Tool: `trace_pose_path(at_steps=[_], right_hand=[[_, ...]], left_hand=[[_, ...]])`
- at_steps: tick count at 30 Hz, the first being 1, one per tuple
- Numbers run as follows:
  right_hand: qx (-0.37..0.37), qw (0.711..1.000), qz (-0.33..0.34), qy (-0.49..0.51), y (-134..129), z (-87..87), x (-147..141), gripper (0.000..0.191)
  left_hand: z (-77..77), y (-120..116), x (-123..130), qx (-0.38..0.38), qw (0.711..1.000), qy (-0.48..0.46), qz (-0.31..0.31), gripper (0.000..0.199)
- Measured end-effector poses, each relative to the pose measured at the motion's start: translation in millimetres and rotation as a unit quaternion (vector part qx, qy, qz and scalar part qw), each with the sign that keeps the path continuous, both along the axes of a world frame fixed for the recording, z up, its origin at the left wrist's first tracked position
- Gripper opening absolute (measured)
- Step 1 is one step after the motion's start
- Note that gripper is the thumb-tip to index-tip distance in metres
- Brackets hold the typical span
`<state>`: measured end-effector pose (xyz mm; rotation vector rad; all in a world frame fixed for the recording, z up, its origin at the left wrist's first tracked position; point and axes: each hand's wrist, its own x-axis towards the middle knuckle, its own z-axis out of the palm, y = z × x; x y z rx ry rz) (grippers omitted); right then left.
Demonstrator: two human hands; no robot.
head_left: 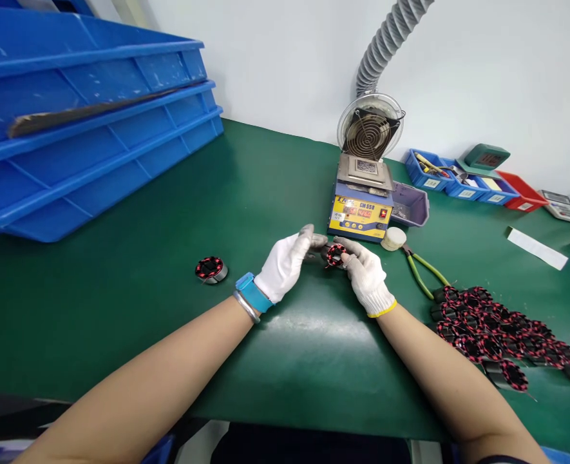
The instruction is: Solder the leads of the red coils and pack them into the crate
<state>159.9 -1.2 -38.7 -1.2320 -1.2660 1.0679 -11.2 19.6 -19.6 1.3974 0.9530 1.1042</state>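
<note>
My right hand (363,270), in a white knit glove with a yellow cuff edge and grey fingertips, is closed on a stator (335,255) with a black core and red-and-black windings. It holds the stator above the bench with its ring face towards me. My left hand (287,261), in a white glove with a blue wrist strap, is just left of the stator. Its fingers are stretched towards the part with the thumb raised; whether the fingertips touch it I cannot tell. Another stator (211,270) sits alone on the green bench, left of my left hand.
Behind my hands stands a solder pot (361,206) beneath a fan (369,133). At the right lie green-handled pliers (420,276) and a cluster of several stators (492,325). Blue crates (96,135) are stacked at the left; small bins (463,183) line the back right.
</note>
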Motion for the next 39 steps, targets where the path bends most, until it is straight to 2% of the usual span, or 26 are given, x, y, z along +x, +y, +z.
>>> trace_pose_path(at_steps=[3, 6, 11, 15, 17, 19, 21, 25, 28, 31, 33, 36, 39], right_hand=[[-0.006, 0.999, 0.002, 0.053, 3.0, -5.9, 1.8, 0.047], [-0.011, 0.997, 0.007, 0.073, 4.3, -10.2, 3.3, 0.046], [0.021, 1.0, 0.006, 0.016, -0.3, -4.5, 2.4, 0.043], [0.041, 0.999, -0.002, -0.021, -3.1, 0.9, 1.1, 0.041], [0.04, 0.999, 0.001, -0.008, -2.6, 1.0, 1.7, 0.042], [0.037, 0.999, -0.001, 0.012, -1.4, 0.0, 2.5, 0.044], [0.039, 0.999, -0.008, 0.021, -0.2, -1.3, 2.9, 0.045], [0.047, 0.999, -0.018, 0.013, 0.6, -4.2, 1.4, 0.045], [0.046, 0.999, -0.025, 0.002, 0.3, -6.7, 0.5, 0.046], [0.046, 0.999, -0.019, -0.016, -0.7, -6.8, 0.3, 0.045], [0.048, 0.999, -0.01, -0.02, -1.6, -5.2, -0.2, 0.042], [0.04, 0.999, -0.015, -0.009, -2.5, -2.2, -2.3, 0.04], [-0.001, 1.0, -0.005, 0.029, -2.4, -2.0, -6.0, 0.04]], left_hand=[[4.7, -0.4, -1.2, 0.01, 0.999, -0.021, 0.049, 0.068], [5.3, 3.3, -2.0, -0.021, 0.998, -0.019, 0.055, 0.07], [-0.1, 5.5, 3.5, -0.12, 0.991, 0.014, -0.057, 0.061], [-1.8, 5.2, 5.6, -0.235, 0.965, -0.065, -0.099, 0.048], [-1.1, 6.1, 3.0, -0.258, 0.951, -0.115, -0.129, 0.046], [0.2, 7.3, -0.6, -0.254, 0.944, -0.133, -0.162, 0.045], [1.8, 7.9, -3.2, -0.224, 0.953, -0.105, -0.175, 0.045], [2.1, 7.1, -2.2, -0.126, 0.983, 0.007, -0.134, 0.041], [-0.5, 7.5, -0.6, -0.092, 0.987, 0.071, -0.111, 0.038], [-1.0, 11.4, -5.4, -0.074, 0.985, 0.119, -0.101, 0.026], [2.1, 15.2, -12.5, -0.079, 0.984, 0.115, -0.114, 0.021], [10.3, 18.5, -22.3, -0.108, 0.98, 0.047, -0.162, 0.018], [15.7, 16.5, -22.1, -0.119, 0.977, 0.012, -0.179, 0.017]])
